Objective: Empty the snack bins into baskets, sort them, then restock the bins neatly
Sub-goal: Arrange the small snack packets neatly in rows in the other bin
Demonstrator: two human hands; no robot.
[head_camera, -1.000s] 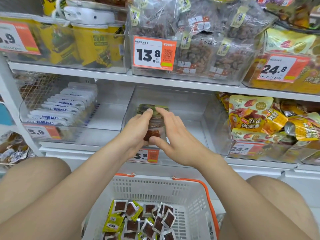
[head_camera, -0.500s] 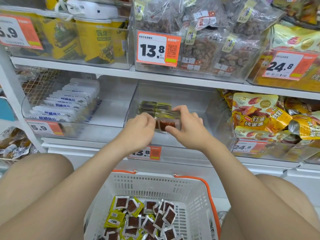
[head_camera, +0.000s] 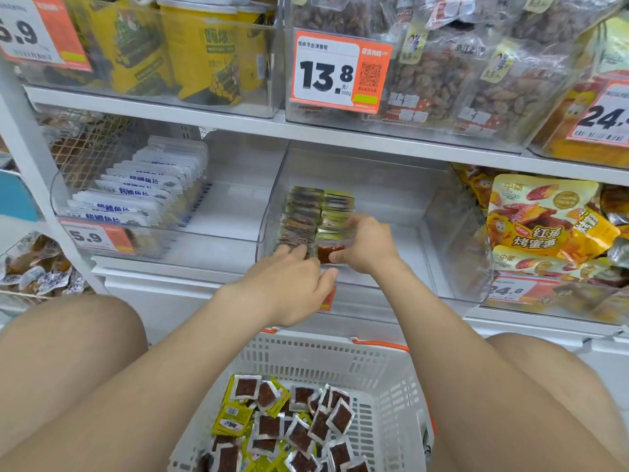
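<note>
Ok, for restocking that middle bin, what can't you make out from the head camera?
Head view only:
Middle bin's price tag: behind the left hand.
Left hand's fingers: blurred; grip on the packet rows unclear.
Basket: near end cut by bottom edge.
Upper-right price tag: cut by right edge.
Print on the packet the right hand pinches: too small.

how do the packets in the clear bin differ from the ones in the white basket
The bin packets stand on edge in two tidy rows in the clear bin; the basket packets lie in a loose heap in the white basket. The left hand and right hand are at the bin packets; nothing touches the basket packets. Both seem the same dark snack.
</note>
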